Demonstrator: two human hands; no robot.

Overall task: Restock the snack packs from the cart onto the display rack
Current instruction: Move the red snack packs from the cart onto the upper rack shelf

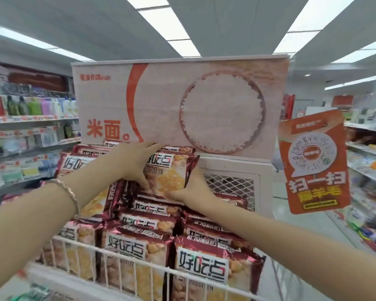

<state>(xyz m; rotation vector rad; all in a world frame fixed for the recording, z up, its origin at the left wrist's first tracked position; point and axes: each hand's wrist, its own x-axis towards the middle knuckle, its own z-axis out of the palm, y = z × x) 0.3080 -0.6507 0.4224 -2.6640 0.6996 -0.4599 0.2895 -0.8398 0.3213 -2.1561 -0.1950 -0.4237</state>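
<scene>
Both my hands hold one maroon snack pack (172,170) with a white label and yellow crackers pictured on it. My left hand (137,157) presses on its left and top side; my right hand (191,187) grips its lower right corner. The pack sits at the back of the white wire display rack (126,255), just under the rice signboard. Several identical snack packs (202,268) fill the rack in rows in front of it. A bracelet is on my left wrist. The cart is not in view.
A large signboard with a bowl of rice (204,109) stands behind the rack. A white mesh panel (230,190) closes the rack's right side. An orange QR-code sign (315,161) hangs at right. Stocked store shelves (30,131) line both sides.
</scene>
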